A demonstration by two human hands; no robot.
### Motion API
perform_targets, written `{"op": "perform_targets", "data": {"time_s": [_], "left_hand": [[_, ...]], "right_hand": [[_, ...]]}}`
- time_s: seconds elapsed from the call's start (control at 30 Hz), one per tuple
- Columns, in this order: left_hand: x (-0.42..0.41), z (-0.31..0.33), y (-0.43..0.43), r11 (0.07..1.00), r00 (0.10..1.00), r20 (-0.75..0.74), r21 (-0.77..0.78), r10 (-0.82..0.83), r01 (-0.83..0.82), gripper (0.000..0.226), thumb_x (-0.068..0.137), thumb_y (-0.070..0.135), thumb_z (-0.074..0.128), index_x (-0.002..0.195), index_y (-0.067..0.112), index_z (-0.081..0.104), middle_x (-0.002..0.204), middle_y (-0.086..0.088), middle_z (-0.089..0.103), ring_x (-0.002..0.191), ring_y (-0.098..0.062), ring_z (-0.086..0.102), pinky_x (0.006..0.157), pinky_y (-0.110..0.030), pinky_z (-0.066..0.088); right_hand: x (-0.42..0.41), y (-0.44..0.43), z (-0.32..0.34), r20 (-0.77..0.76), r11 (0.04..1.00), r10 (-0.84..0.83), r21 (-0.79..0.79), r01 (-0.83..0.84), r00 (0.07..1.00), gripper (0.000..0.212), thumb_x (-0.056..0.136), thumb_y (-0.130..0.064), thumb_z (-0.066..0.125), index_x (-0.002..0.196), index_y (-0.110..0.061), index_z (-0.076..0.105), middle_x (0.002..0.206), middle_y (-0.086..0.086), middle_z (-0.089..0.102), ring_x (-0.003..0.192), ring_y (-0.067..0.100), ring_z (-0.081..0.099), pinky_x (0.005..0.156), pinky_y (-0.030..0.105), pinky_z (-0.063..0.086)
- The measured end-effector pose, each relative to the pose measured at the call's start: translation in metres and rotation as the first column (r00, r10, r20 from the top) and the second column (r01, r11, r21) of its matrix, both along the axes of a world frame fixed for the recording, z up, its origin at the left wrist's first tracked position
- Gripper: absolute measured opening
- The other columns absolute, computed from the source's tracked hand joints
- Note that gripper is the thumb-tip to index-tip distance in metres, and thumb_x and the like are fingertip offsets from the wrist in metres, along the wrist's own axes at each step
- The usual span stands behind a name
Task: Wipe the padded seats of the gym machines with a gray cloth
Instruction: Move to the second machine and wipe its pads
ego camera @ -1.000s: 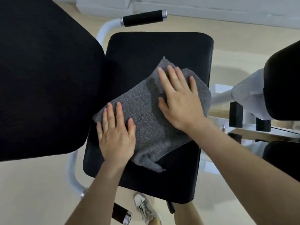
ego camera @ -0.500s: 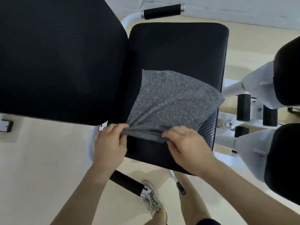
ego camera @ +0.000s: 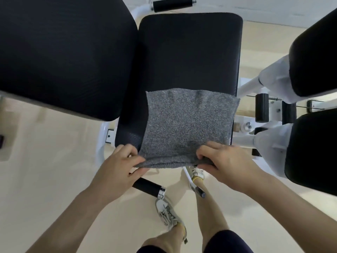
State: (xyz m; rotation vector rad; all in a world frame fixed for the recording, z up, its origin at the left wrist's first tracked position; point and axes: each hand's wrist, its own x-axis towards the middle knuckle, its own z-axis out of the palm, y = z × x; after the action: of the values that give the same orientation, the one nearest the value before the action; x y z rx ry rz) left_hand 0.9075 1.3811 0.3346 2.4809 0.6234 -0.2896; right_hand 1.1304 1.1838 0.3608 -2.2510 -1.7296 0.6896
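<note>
A gray cloth (ego camera: pixel 186 126) lies spread flat over the near half of a black padded seat (ego camera: pixel 189 52). My left hand (ego camera: pixel 120 167) pinches the cloth's near left corner at the seat's front edge. My right hand (ego camera: pixel 226 163) pinches the near right corner. The cloth's near edge hangs just past the seat's front edge, stretched between both hands. The far half of the seat is bare.
A large black back pad (ego camera: pixel 63 55) stands left of the seat. Two more black pads (ego camera: pixel 315 57) on a white frame (ego camera: pixel 262 83) stand at the right. Black handle grips show at the top (ego camera: pixel 173 4) and below the seat (ego camera: pixel 148 187). My legs and shoes are on the beige floor.
Both hands went from pressing flat on the crumpled cloth to gripping its near corners. The cloth was pulled toward me and now lies squared and flat at the seat's front.
</note>
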Motion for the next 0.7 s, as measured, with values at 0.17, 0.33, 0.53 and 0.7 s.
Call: {"op": "perform_targets", "data": {"time_s": [0.17,0.33,0.53,0.7], "left_hand": [[0.003,0.015,0.006,0.910,0.981,-0.071,-0.365,0.182,-0.195,0.019,0.080,0.025,0.074,0.087,0.038,0.061,0.078,0.009,0.061,0.068,-0.007,0.053,0.061,-0.020,0.041],[0.027,0.022,0.018,0.836,0.894,0.034,-0.371,0.448,-0.405,0.010,0.090,0.023,0.061,0.080,0.026,0.062,0.071,0.001,0.060,0.062,-0.007,0.050,0.055,-0.011,0.035],[0.082,0.015,0.023,0.760,0.831,0.017,-0.414,0.557,-0.501,0.039,0.092,0.054,0.045,0.081,0.019,0.055,0.074,-0.004,0.057,0.070,-0.013,0.055,0.069,-0.033,0.044],[0.116,-0.002,0.037,0.710,0.798,-0.012,-0.449,0.602,-0.542,0.041,0.080,0.059,0.054,0.093,0.021,0.062,0.090,-0.006,0.067,0.088,-0.023,0.064,0.084,-0.047,0.050]], "right_hand": [[0.015,-0.015,0.011,-0.248,0.974,-0.228,-0.044,0.224,0.942,0.019,0.075,-0.014,0.073,0.079,-0.026,0.059,0.084,-0.008,0.057,0.074,0.013,0.057,0.068,0.030,0.048],[0.033,-0.012,0.013,-0.416,0.827,-0.529,-0.057,0.560,0.739,0.012,0.090,-0.017,0.060,0.083,-0.026,0.064,0.081,-0.006,0.066,0.075,0.004,0.057,0.067,0.009,0.040],[0.059,0.009,0.004,-0.464,0.738,-0.634,-0.126,0.663,0.619,0.022,0.079,-0.041,0.068,0.080,-0.019,0.067,0.067,-0.002,0.064,0.060,0.008,0.053,0.055,0.017,0.040],[0.091,0.015,-0.002,-0.359,0.679,-0.698,-0.058,0.732,0.620,0.018,0.084,-0.035,0.068,0.076,-0.019,0.067,0.070,0.003,0.067,0.070,0.024,0.062,0.066,0.037,0.051]]}}
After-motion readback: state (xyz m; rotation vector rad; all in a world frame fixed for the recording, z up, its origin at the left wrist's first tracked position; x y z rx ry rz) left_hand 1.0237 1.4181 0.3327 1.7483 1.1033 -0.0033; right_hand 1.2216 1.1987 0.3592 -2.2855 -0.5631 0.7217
